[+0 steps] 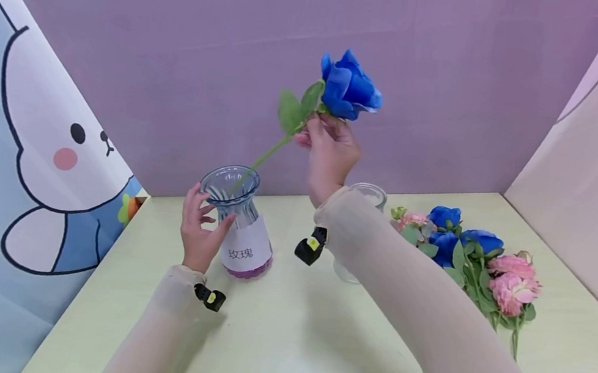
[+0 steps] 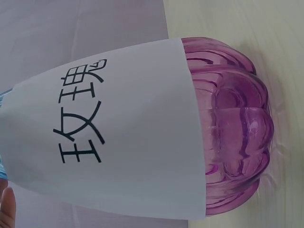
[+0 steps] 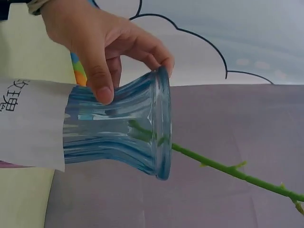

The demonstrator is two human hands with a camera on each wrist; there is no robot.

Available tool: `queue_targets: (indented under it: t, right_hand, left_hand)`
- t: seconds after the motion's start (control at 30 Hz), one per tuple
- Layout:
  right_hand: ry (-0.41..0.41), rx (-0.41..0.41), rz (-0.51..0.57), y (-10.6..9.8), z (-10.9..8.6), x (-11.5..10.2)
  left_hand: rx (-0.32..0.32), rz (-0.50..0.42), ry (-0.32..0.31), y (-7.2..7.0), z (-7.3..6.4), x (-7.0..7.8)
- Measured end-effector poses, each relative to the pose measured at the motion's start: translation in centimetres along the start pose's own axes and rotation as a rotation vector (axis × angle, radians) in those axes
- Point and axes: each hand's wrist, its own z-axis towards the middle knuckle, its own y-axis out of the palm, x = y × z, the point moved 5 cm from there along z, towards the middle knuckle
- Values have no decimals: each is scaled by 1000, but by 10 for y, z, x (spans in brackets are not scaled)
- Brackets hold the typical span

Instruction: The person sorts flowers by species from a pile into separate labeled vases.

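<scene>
My right hand (image 1: pixel 331 156) pinches a blue artificial rose (image 1: pixel 348 87) by its stem, just below the bloom and leaves. The stem (image 3: pixel 232 172) slants down, and its lower end is inside the mouth of a glass vase (image 3: pixel 121 124), as the right wrist view shows. This vase is blue at the flared top and purple at the base (image 2: pixel 237 114), with a white paper label (image 2: pixel 118 128) bearing Chinese characters around its body. My left hand (image 1: pixel 202 231) grips the vase at its neck and rim from the left, thumb in front. The vase stands upright on the table.
A second, clear glass vase (image 1: pixel 369 189) stands to the right, partly hidden behind my right forearm. Farther right lie several blue roses (image 1: pixel 444 246) and pink flowers (image 1: pixel 514 288) on the pale table (image 1: pixel 270 343). A purple backdrop (image 1: pixel 207 65) rises behind the table.
</scene>
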Motion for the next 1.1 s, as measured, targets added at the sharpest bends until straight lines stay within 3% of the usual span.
queue_targets:
  t: [0.13,0.27,0.43,0.57,0.8,1.1]
  right_hand:
    - [25,-42,-12,1,-3,10]
    - [65,-147,-44,5,-8,21]
    - [2,-268,-168,8,-8,30]
    - [-22,-296,-278,7,-9,37]
    - [32,-277,-406,3,-18,57]
    - [71,-444,-564,12,-35,73]
  left_hand:
    - [13,-9,-15,-4,-3,1]
    - [43,-8,-27,-12,-5,1]
    - [21,-17,-50,-11,-6,2]
    - [22,-25,-49,-7,-7,4]
    - [18,-20,-27,-1,-9,6]
    - [26,-9,-42,-6,-11,5]
